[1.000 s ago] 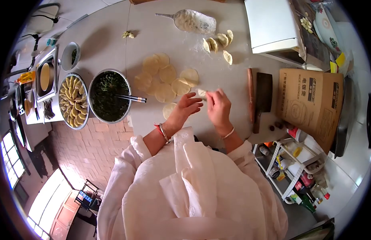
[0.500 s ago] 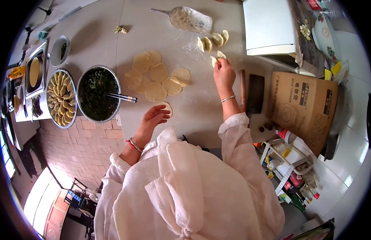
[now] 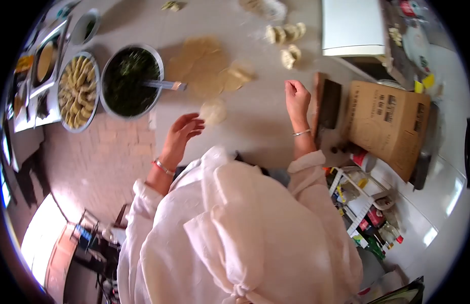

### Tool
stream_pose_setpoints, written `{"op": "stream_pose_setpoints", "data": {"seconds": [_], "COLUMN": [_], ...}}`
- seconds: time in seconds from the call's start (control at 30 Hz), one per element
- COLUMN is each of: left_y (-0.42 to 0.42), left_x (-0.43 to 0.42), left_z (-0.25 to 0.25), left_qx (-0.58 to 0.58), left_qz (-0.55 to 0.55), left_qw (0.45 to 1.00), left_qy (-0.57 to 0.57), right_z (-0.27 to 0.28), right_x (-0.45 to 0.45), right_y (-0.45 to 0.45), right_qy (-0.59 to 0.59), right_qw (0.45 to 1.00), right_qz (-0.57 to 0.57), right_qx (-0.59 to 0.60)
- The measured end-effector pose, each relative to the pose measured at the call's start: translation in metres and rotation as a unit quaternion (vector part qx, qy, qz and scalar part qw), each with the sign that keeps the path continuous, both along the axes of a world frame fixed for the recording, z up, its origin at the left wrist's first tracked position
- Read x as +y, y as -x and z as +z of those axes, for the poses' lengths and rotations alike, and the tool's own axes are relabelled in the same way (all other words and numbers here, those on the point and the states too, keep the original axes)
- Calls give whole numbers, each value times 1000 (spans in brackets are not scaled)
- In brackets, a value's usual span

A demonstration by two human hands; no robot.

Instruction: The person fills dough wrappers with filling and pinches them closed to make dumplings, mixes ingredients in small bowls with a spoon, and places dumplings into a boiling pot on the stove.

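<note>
My left hand (image 3: 182,133) is held over the table's near edge, open, fingers apart and holding nothing. Just beyond its fingertips lies a single round dough wrapper (image 3: 213,111). My right hand (image 3: 299,101) has its fingers curled closed, with nothing visible in them. Folded dumplings (image 3: 290,57) lie a short way beyond it, and a row of several more dumplings (image 3: 285,33) is farther back. Overlapping wrappers (image 3: 202,61) are spread mid-table. A metal bowl (image 3: 160,99) of chopped green filling (image 3: 128,81) stands to the left, with chopsticks (image 3: 166,85) across its rim.
Left of the bowl is a round tray (image 3: 96,96) packed with dumplings. A rolling pin (image 3: 318,101) and a dark, cleaver-like blade (image 3: 330,105) lie right of my right hand, before a cardboard box (image 3: 387,129). A white appliance (image 3: 352,25) stands at back right.
My right hand has let go of a dumpling near the row and drawn back toward me. My left hand has moved slightly left and away from the single wrapper. The whole view has shifted.
</note>
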State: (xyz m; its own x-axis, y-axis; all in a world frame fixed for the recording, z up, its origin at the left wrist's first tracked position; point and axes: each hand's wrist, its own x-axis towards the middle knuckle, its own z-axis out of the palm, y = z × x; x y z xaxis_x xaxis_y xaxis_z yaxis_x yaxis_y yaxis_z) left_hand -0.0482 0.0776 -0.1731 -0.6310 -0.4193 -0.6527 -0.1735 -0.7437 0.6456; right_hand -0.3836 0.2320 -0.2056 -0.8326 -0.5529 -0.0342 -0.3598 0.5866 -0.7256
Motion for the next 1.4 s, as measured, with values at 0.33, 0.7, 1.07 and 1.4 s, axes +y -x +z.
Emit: {"op": "stream_pose_setpoints", "data": {"seconds": [0.33,0.7,1.07,1.4], "left_y": [-33,-49,-122,-117], "left_x": [18,-10,-83,-120], "left_z": [-15,-5,-8,69], "left_qx": [-37,242,283,273], "left_qz": [-13,49,89,116], "left_qw": [999,916,939,918], "left_qy": [-9,-315,-174,-262], "right_z": [-23,61,92,119], "right_x": [-48,-83,-152,-191], "right_y": [-172,-231,-293,-313], "right_qy": [-49,153,240,203], "right_qw": [981,869,802,900], "right_qz": [169,156,214,261], "right_qx": [81,-444,-503,-286]}}
